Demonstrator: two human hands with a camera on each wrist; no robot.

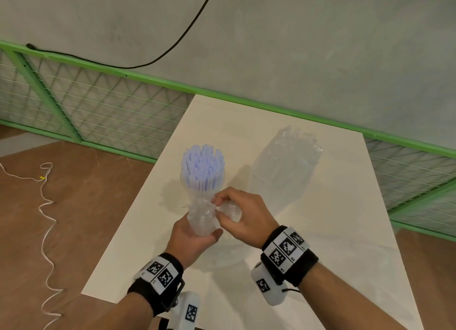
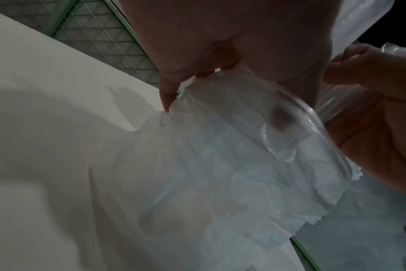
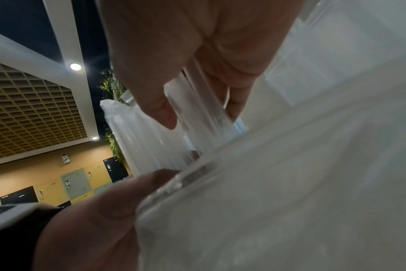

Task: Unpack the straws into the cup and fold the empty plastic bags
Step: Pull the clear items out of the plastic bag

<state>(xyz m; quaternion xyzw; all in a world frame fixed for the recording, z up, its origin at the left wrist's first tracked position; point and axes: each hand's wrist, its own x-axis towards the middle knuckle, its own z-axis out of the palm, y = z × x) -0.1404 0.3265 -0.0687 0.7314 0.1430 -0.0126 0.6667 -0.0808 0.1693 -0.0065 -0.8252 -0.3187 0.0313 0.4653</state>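
A bundle of pale blue straws stands upright, its lower end inside a clear cup with a crumpled clear plastic bag bunched around it. My left hand grips the cup and bag from below, above the table. My right hand pinches a fold of the bag's plastic between thumb and fingers, right beside the cup. The cup's rim is hidden by the plastic. A second, empty clear bag lies flat on the table behind and to the right.
The white table runs from me toward a grey wall. A green mesh fence lines the floor on the left and far side. A white cord trails over the brown floor at left.
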